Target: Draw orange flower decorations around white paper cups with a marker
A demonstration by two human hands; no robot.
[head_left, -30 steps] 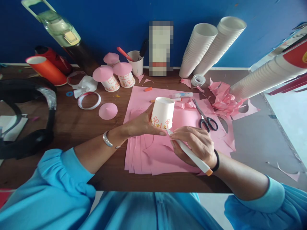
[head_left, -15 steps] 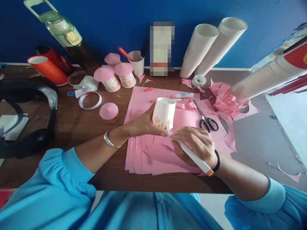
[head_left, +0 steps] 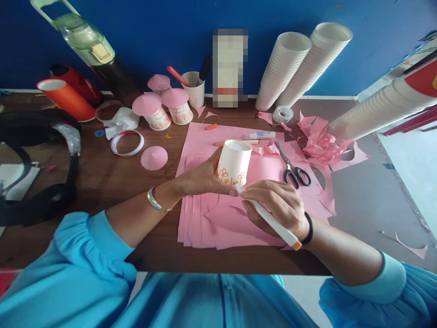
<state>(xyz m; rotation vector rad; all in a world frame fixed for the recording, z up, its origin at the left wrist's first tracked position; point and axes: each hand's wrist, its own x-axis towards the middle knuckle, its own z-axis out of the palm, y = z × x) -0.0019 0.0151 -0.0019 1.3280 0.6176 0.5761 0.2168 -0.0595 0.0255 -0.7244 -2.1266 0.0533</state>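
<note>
My left hand (head_left: 215, 175) is closed around the lower side of a white paper cup (head_left: 235, 159), its thumb along the near edge. The cup is tilted, with orange and yellow flowers drawn low on its wall. A white marker with an orange end (head_left: 273, 222) is gripped in my right hand (head_left: 276, 205). The marker's tip meets the cup's lower edge near my left thumb; the exact contact is too small to make out. Pink paper sheets (head_left: 201, 228) lie beneath both hands.
Black-handled scissors (head_left: 292, 168) lie right of the cup, beside crumpled pink paper (head_left: 317, 141). A glue stick (head_left: 258, 135) is behind it. Decorated cups with pink cone tops (head_left: 175, 107) stand back left, near a loose pink cone (head_left: 154, 158). Stacked white cups (head_left: 285, 68) lean against the blue wall.
The cup has tipped very slightly in my left hand. My right hand and the marker have shifted a touch to the left along its lower edge.
</note>
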